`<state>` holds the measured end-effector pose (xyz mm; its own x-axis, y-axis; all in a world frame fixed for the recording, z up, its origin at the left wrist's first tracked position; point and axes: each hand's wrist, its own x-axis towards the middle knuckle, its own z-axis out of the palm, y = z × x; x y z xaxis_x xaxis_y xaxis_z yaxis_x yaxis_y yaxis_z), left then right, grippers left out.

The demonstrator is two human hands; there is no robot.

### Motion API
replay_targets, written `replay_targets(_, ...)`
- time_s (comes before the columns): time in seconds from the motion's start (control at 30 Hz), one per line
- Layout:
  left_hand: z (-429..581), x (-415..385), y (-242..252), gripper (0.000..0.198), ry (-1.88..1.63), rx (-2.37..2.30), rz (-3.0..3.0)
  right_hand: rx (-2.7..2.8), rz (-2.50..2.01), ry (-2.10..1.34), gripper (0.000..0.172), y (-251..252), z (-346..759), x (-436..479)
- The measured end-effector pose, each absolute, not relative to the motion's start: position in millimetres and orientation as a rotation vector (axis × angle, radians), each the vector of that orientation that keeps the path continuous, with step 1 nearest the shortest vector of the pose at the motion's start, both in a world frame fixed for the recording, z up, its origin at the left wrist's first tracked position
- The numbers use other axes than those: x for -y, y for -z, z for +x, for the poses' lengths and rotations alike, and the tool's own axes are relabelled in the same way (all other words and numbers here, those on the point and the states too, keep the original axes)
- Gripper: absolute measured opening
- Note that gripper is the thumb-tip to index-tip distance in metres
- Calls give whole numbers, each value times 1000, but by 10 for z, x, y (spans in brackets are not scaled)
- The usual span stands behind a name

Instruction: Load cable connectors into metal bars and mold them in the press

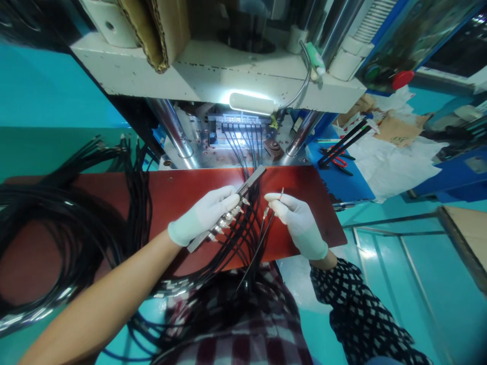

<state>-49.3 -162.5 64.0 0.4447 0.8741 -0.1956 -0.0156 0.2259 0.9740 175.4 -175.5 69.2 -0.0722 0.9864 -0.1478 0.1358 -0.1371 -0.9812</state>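
My left hand (207, 213), in a white glove, is closed around a long grey metal bar (249, 183) that lies slanted over the red board (178, 195). Several black cables with metal plug ends (228, 218) sit side by side in the bar, under my fingers. My right hand (299, 220), also gloved, pinches one black cable near its metal tip (281, 193), just right of the bar. More black cables (247, 243) run from both hands down toward my lap.
A large bundle of black cables (57, 228) lies at the left. Behind the board stands a press machine (236, 76) with a lit lamp (251, 103), steel columns and a mould holding several cables (243, 134). Red-handled pliers (338, 161) and white bags (395, 157) lie right.
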Motion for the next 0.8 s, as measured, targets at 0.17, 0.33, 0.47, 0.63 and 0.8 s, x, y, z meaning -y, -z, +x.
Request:
replay_targets(0.17, -511, 1615, -645, 38, -736, -903, 1253, 1028, -1296, -1488, 37, -588, 1766, 1691)
replay_targets(0.33, -534, 1610, -620, 40, -668, -876, 1268, 1288, -1341, -1293, 23, -768, 1655, 1658)
replay_targets(0.47, -541, 1603, -577, 38, -675, -804, 1239, 1566, -1373, -1172, 19, -853, 1571, 1635)
replay_targets(0.63, -544, 1601, -558, 37, -687, -799, 1216, 1729, -1280, -1135, 19, -762, 1523, 1604)
replay_targets(0.8, -531, 1611, -581, 38, -681, -820, 1207, 1661, -1245, -1242, 22, -766, 1470, 1597)
